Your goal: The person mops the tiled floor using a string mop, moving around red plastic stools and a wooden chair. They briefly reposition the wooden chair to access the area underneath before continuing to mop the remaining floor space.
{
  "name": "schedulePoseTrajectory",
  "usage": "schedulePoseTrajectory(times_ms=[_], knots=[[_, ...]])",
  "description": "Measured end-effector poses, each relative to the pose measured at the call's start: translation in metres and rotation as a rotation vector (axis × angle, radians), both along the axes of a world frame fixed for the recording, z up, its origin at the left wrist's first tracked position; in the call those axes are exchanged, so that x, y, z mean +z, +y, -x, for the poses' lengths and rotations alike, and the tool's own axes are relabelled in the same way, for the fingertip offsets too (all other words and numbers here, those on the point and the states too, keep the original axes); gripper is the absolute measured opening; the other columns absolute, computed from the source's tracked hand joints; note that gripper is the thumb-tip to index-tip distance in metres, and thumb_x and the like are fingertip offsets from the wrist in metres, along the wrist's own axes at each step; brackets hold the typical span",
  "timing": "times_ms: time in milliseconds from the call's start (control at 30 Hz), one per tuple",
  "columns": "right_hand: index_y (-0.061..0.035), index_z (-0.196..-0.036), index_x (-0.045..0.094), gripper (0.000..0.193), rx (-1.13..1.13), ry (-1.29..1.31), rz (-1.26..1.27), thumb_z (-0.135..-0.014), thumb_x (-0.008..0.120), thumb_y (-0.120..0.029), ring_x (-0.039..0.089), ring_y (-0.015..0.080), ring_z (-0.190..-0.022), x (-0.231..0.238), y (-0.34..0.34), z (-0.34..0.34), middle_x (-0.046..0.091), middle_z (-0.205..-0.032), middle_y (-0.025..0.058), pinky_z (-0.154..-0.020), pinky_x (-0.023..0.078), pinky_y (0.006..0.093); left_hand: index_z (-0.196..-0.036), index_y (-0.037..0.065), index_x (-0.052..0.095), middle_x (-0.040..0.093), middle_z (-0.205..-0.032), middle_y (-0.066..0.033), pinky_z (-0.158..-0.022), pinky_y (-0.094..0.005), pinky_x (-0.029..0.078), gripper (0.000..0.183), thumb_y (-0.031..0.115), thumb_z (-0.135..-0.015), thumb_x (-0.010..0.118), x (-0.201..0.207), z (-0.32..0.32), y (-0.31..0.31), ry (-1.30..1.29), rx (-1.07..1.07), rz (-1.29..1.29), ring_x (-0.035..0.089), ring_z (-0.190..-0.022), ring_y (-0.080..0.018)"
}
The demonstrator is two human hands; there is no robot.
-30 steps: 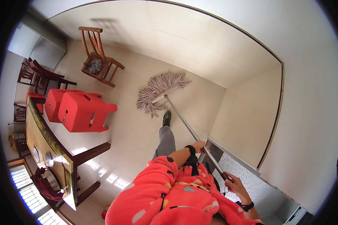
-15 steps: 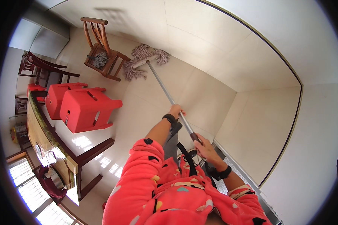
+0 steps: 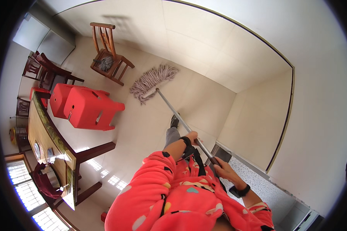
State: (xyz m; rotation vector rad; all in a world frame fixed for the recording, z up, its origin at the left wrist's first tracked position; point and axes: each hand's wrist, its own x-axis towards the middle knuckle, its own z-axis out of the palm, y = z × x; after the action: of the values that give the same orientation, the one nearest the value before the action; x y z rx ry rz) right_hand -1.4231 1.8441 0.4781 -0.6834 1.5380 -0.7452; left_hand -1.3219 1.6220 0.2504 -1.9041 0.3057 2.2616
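Observation:
A string mop (image 3: 154,79) with greyish-mauve strands lies on the tiled floor, its strands fanned toward the wall. Its metal pole slants from the mop head down to my body. Around the pole's middle, my left hand (image 3: 192,137) is closed, a black band on that wrist. Lower down, my right hand (image 3: 224,170) grips the dark end of the handle; a black watch-like band circles this wrist. One shoe (image 3: 175,120) of mine shows on the floor beside the pole.
A wooden chair (image 3: 114,61) with a grey tufted brush on its seat stands by the wall. Red plastic stools (image 3: 89,109) are beside a wooden table (image 3: 46,133) on the left. At right, a doorway opens onto a pebble-patterned floor (image 3: 250,173).
The mop head has come away from the wall, nearer to me, and its strands have spread out. Both hands have shifted right and down with the pole. A shoe has come into sight.

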Motion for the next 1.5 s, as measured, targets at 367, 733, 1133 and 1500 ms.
schedulePoseTrajectory(times_ms=[367,733,1133,1500], knots=[[-0.0004,-0.131,0.04,0.054,-0.364,-0.27,-0.283,-0.084,0.06,-0.018,0.045,0.0042,-0.048,0.102,0.16,0.027,0.06,-0.072,0.0049,-0.041,0.034,0.0175,-0.101,-0.011,0.042,0.054,-0.108,-0.0254,-0.085,-0.046,0.051,0.025,0.011,-0.088,0.043,0.056,0.031,0.151,0.352,-0.472,-0.544,0.056,-0.101,-0.0363],[-0.0012,-0.122,0.052,0.047,-0.278,-0.048,-0.369,-0.077,0.065,-0.009,0.043,0.0052,-0.04,0.077,0.062,0.028,0.059,-0.063,0.0047,-0.036,0.031,0.0197,-0.089,-0.002,0.048,0.057,-0.091,-0.0206,-0.076,-0.0456,0.054,0.016,0.014,-0.086,0.047,0.052,0.004,0.083,0.454,-0.432,-0.178,0.06,-0.087,-0.0344],[-0.0036,-0.124,0.047,0.043,-0.014,-0.179,0.045,-0.085,0.052,-0.022,0.05,0.0098,-0.05,-0.033,-0.199,-0.035,0.056,-0.066,0.0033,-0.045,0.04,0.025,-0.093,-0.004,0.042,0.053,-0.078,-0.0174,-0.058,-0.0465,0.055,0.021,0.016,-0.085,0.041,0.004,-0.082,-0.188,-0.054,0.06,0.415,0.061,-0.069,-0.0331],[-0.0034,-0.129,0.037,0.046,0.109,0.087,0.188,-0.088,0.044,-0.023,0.056,0.0207,-0.065,-0.028,-0.084,-0.031,0.056,-0.076,0.0116,-0.061,0.044,0.0316,-0.092,0.002,0.043,0.055,-0.075,-0.0152,-0.065,-0.0483,0.054,0.012,0.01,-0.083,0.041,-0.088,-0.09,-0.091,0.268,-0.477,0.641,0.062,-0.07,-0.0326]])
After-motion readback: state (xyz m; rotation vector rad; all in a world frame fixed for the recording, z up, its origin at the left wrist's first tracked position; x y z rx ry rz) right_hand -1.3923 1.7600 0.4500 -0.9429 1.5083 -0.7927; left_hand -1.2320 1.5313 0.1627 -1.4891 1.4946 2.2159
